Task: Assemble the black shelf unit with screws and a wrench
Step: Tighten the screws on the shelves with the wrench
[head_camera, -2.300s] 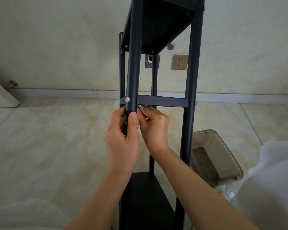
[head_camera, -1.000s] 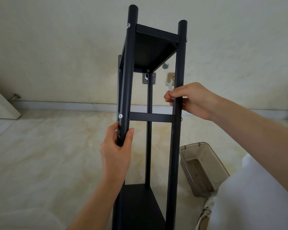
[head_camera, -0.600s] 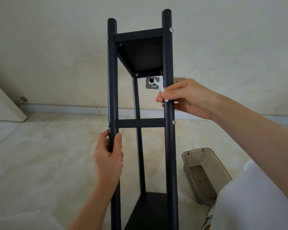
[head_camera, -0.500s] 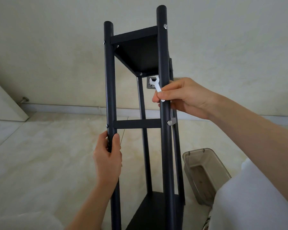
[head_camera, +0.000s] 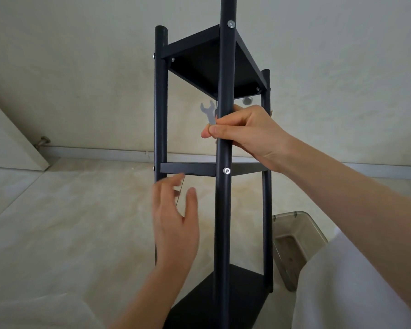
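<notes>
Both forearms are seen bare, no sleeves, watch or rings on the left hand (head_camera: 173, 224) or the right hand (head_camera: 249, 134); pale cloth (head_camera: 356, 288) is worn lower down.

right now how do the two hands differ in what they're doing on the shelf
The right hand grips the near post above the crossbar, also pinching the wrench; the left hand holds nothing. The right hand's fingers curl round the post; the left hand's are spread and motion-blurred below the crossbar. Both are bare.

Matt black metal shelf unit (head_camera: 223, 210), shiny metal wrench (head_camera: 208, 112), translucent plastic bin (head_camera: 294, 243)
</notes>
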